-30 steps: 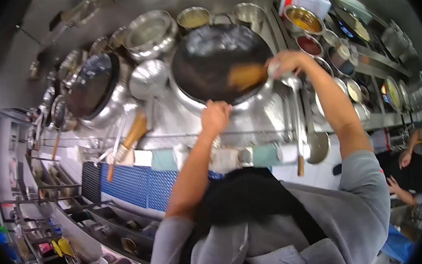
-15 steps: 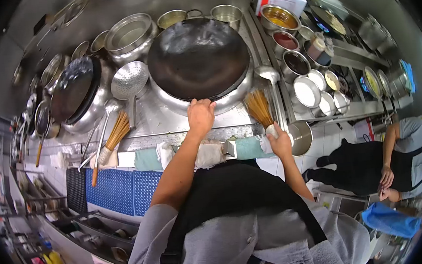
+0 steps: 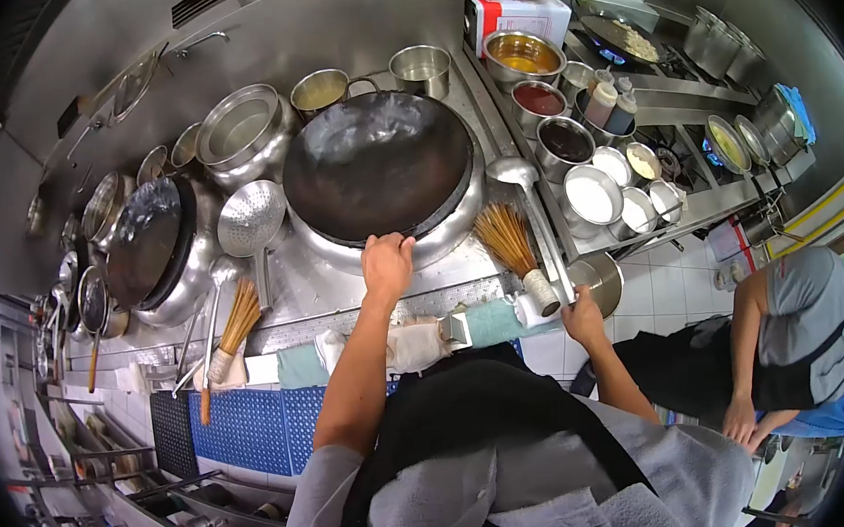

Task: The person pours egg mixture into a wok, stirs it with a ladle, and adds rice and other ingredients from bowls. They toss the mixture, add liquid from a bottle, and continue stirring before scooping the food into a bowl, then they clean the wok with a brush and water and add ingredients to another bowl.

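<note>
My left hand (image 3: 388, 268) grips the near rim of a large dark wok (image 3: 379, 172), which sits tilted on a round steel burner ring (image 3: 472, 209). My right hand (image 3: 583, 318) is closed on the handle end of a long steel ladle (image 3: 546, 233), whose bowl rests on the counter right of the wok. Just left of the ladle lies a bamboo wok brush (image 3: 508, 241) with a wrapped handle, free of my fingers. A perforated skimmer (image 3: 252, 220) rests left of the wok.
Left stand a second wok (image 3: 145, 248), another bamboo brush (image 3: 238, 320) and another ladle (image 3: 215, 302). Sauce pots (image 3: 538, 101) and bowls of white seasoning (image 3: 592, 196) line the right side. Folded cloths (image 3: 415, 344) hang along the front rail. A co-worker (image 3: 799, 331) stands at the right.
My right hand has let go of the bamboo brush and taken hold of the ladle handle. My left hand stays on the wok rim. The head view has shifted, and the co-worker has moved.
</note>
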Motion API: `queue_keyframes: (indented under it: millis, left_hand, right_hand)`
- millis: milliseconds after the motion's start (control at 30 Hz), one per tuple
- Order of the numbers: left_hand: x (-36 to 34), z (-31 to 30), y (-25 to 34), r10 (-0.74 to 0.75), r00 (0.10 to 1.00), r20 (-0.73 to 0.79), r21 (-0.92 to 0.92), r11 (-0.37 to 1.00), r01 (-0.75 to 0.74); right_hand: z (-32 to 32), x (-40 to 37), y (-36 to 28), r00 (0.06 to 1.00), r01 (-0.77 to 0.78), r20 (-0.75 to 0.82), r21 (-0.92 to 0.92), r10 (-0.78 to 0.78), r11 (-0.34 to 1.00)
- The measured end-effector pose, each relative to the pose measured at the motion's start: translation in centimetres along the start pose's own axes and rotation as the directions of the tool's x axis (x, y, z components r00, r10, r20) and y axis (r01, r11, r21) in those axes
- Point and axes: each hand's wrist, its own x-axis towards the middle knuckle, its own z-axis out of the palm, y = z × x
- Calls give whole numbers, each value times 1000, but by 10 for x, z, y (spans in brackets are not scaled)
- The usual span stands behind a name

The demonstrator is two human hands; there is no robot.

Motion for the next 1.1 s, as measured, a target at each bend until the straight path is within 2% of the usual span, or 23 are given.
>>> queue_keyframes:
  millis: [33, 133, 267, 333, 400, 467, 500, 533, 600, 633, 733, 800, 867, 933, 1000, 1033, 1067, 1100]
  left_hand:
    - [1, 2, -3, 36, 999, -20, 5, 999, -36]
    - [2, 2, -2, 17, 1000, 4, 16, 1000, -17]
    - [2, 3, 1, 21, 999, -35, -4, 1000, -21]
    - [2, 0, 5, 26, 999, -30, 21, 999, -26]
    - [1, 1, 6, 18, 999, -32, 25, 1000, -17]
    - [-1, 3, 8, 14, 998, -63, 32, 999, -12]
    - [-3, 4, 8, -41, 999, -30, 33, 999, 42]
    - [-4, 4, 11, -32, 997, -64, 9, 999, 32]
    - [-9, 4, 17, -17, 991, -132, -38, 999, 12]
    - [-13, 5, 20, 11, 980, -197, -84, 996, -28]
    - [-36, -20, 61, 53, 916, -397, -13, 998, -63]
    - [-76, -28, 46, -165, 966, -198, -245, 963, 115]
    - [-124, -38, 46, -433, 901, -1, -469, 796, 382]
    - [-188, -27, 17, -544, 839, -1, -296, 802, 519]
    - [-256, -22, 1, -690, 718, 90, -47, 717, 695]
    - [-311, -5, -20, -710, 698, 86, 135, 703, 698]
    - [-356, 8, -32, -740, 669, 74, 313, 654, 689]
    - [-405, 17, -40, -799, 585, 137, 299, 596, 745]
  right_hand:
    - [0, 1, 2, 999, -5, -41, 37, 6, 999]
    - [-39, 12, -31, 997, -15, 76, 125, 6, 992]
    - [-46, 62, -60, 999, 46, -23, 395, -41, 918]
    - [-59, 111, -81, 998, -67, 48, 569, 48, 820]
    - [-70, 170, -98, 996, 30, -81, 641, 28, 767]
    - [-83, 229, -111, 950, 267, -280, 508, -136, 819]
    - [-79, 273, -102, 946, 289, -276, 476, -171, 831]
    - [-73, 310, -92, 940, 312, -270, 443, -207, 840]
    - [-107, 323, -122, 995, 71, -100, 552, -19, 831]
    - [-99, 345, -116, 990, 93, -141, 532, -21, 841]
    - [-113, 366, -127, 1000, -25, -3, 518, 31, 855]
    - [-107, 387, -118, 999, -41, 36, 596, 24, 802]
    - [-107, 395, -112, 993, -88, 120, 704, 4, 705]
    - [-100, 394, -111, 991, -107, 133, 790, 1, 604]
    - [-107, 363, -123, 991, -111, 135, 845, -9, 523]
    - [-111, 351, -128, 991, -112, 132, 901, -19, 418]
    - [-118, 339, -128, 984, -124, 165, 896, -62, 427]
    - [-124, 321, -131, 980, -116, 170, 907, -99, 406]
